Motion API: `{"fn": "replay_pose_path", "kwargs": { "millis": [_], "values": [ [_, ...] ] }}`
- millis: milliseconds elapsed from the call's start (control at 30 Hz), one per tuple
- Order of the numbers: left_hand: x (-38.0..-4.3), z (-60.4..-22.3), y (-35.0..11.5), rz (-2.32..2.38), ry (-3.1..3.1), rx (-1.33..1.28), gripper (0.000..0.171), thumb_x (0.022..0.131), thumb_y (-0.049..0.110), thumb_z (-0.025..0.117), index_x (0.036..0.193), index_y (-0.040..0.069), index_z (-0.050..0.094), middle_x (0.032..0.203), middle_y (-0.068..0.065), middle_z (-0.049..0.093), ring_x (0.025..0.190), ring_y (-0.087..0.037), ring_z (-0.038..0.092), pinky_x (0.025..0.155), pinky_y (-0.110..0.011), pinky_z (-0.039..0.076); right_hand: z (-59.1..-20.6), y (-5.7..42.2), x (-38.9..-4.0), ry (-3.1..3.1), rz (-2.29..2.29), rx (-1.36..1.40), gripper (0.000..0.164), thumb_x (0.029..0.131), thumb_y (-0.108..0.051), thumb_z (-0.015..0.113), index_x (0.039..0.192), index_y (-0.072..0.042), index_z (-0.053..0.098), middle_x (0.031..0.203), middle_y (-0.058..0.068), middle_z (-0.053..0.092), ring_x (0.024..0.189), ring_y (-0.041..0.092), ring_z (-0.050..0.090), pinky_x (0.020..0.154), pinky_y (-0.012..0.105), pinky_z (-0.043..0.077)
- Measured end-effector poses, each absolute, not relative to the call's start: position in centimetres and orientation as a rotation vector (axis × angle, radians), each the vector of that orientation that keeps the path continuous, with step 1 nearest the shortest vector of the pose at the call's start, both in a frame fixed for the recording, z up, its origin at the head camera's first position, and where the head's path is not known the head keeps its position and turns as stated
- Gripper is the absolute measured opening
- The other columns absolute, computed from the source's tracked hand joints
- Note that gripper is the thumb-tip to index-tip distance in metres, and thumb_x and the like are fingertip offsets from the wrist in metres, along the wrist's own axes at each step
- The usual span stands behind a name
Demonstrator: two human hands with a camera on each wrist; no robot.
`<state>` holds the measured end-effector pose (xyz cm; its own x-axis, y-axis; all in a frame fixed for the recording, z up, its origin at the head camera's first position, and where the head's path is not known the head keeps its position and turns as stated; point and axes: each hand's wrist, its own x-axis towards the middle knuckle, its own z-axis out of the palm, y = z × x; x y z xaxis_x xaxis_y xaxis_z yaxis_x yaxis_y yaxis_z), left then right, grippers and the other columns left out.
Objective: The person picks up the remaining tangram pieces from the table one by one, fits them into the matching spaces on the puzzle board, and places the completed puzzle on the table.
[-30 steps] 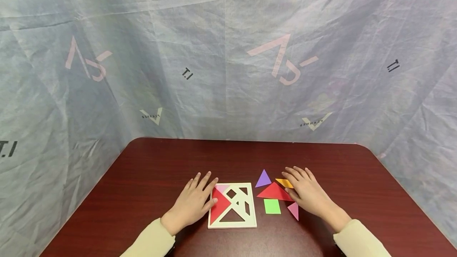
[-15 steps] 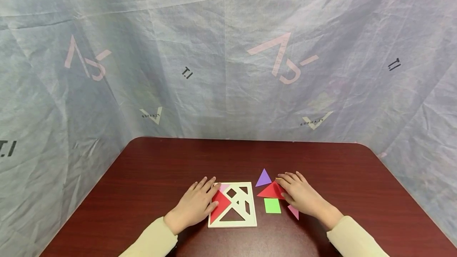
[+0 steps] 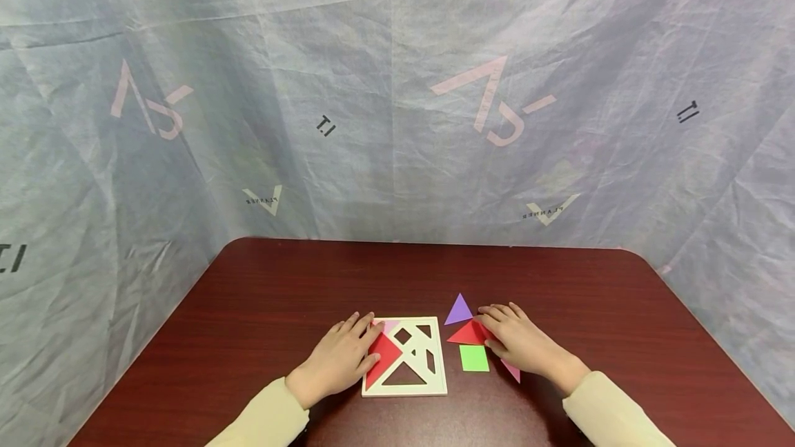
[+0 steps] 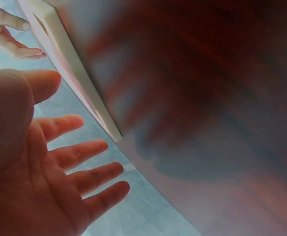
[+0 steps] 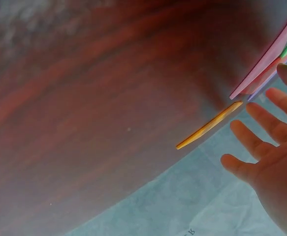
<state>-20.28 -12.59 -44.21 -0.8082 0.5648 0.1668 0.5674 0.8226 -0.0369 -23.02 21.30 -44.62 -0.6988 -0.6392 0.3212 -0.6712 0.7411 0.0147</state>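
Hands [image 3: 335, 359] [image 3: 524, 341] at tangram [image 3: 417, 366], mirrored "PLANNER" [image 3: 542, 214] on cloth [image 3: 391, 178]

Head cam: your light's bright, even, diffuse; soft shadows under your L hand [image 3: 338, 359] & R hand [image 3: 524, 341], pale glare on near part of tabletop [image 3: 435, 426]. L wrist cam: hazy, tabletop out of focus, w/ smeared dark patches; cloth [image 4: 143, 209] bluish. R wrist cam: dimmer, wood grain blurred; your R hand fairly sharp.
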Motion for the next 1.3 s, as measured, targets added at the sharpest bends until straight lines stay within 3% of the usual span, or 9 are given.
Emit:
{"fn": "replay_pose_path", "kwargs": {
  "millis": [733,1300],
  "values": [
    [-20.21,-44.51,-12.78,-0.031,-2.867,-0.883,0.048,0.09,0.035,0.051,0.132,0.012,0.048,0.136,-0.018,0.045,0.122,-0.039,0.045,0.097,-0.049,0.041,-44.36,21.27,-23.03,-2.727,0.16,1.05,0.039,0.078,-0.013,0.068,0.115,-0.006,0.061,0.118,0.014,0.059,0.11,0.036,0.053,0.093,0.065,0.034],
    [-20.18,-44.73,-12.69,0.032,-2.822,-0.933,0.046,0.092,0.033,0.049,0.131,0.009,0.05,0.137,-0.016,0.044,0.123,-0.034,0.047,0.094,-0.045,0.044,-44.27,21.23,-23.41,-2.752,0.155,1.055,0.038,0.077,-0.014,0.069,0.113,-0.007,0.061,0.122,0.013,0.058,0.113,0.037,0.051,0.093,0.064,0.034]
  ]
}}
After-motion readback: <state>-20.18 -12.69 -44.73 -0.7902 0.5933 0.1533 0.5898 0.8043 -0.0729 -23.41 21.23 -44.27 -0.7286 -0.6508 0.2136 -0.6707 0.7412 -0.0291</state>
